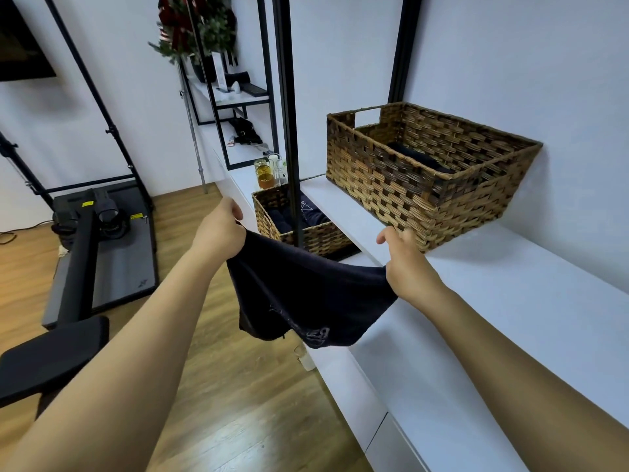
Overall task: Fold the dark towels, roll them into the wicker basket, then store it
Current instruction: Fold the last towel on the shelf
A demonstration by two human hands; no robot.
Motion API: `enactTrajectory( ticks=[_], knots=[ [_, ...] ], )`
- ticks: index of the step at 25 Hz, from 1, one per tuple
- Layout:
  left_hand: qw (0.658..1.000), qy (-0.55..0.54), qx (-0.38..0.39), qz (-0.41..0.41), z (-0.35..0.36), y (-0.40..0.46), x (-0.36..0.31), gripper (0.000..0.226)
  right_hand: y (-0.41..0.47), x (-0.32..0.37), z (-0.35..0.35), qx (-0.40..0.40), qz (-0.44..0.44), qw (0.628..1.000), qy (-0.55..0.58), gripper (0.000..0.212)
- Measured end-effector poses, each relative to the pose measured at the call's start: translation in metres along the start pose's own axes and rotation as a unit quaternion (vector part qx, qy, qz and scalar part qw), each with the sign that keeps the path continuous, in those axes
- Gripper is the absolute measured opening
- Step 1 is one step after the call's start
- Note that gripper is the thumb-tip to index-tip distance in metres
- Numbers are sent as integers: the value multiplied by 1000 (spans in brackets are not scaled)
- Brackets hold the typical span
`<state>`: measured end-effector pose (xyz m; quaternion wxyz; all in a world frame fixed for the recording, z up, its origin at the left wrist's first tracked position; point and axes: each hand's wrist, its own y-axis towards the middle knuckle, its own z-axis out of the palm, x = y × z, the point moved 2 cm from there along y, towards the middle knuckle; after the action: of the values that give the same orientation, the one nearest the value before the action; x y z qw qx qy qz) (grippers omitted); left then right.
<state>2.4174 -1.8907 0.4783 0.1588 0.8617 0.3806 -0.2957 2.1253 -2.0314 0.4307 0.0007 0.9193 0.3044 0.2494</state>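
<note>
A dark towel (306, 298) hangs in the air between the two hands, stretched by its top edge and sagging in the middle, with its lower part draping down in front of the edge of the white shelf (510, 301). The left hand (221, 229) pinches the towel's left upper corner, fingers curled over the cloth, out over the wooden floor (218, 386). The right hand (405, 264) grips the right upper corner with curled fingers, just above the shelf's front edge and just in front of the near corner of the large wicker basket (418, 185). That basket stands on the shelf against the wall, and something dark lies inside it (a towel (413, 155), as far as can be told, though only part shows past the rim). The towel held up bears pale printed lettering near its lower hem, too folded to read. Beyond the left hand, lower down behind a black upright post (289, 114), a second wicker basket (306, 229) holds more dark cloth. To the far left a black exercise machine (88, 240) sits on the floor.
</note>
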Motion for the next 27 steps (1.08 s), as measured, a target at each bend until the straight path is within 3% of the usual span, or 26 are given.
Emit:
enactTrajectory(
  ticks=[3,7,10,12,14,18,22,27],
  knots=[
    [1000,1,2,-5,3,0,-1,37,7,-14,10,-41,88,976,197,39],
    [996,-81,35,-18,11,4,-8,33,15,-16,12,-43,235,854,462,37],
    [989,-143,45,-9,16,0,-19,35,16,-4,5,13,261,779,570,34],
    [985,-143,89,36,23,-11,-32,31,17,3,0,36,245,754,609,28],
    [974,-109,160,119,35,-25,-48,18,17,12,-4,58,228,745,624,22],
    [929,71,257,256,64,-48,-75,49,18,29,-12,81,188,734,647,16],
    [915,108,191,338,87,-56,-90,25,15,36,-22,80,152,732,659,19],
    [945,-4,146,294,87,-49,-94,27,8,21,-24,5,113,793,599,13]
  ],
)
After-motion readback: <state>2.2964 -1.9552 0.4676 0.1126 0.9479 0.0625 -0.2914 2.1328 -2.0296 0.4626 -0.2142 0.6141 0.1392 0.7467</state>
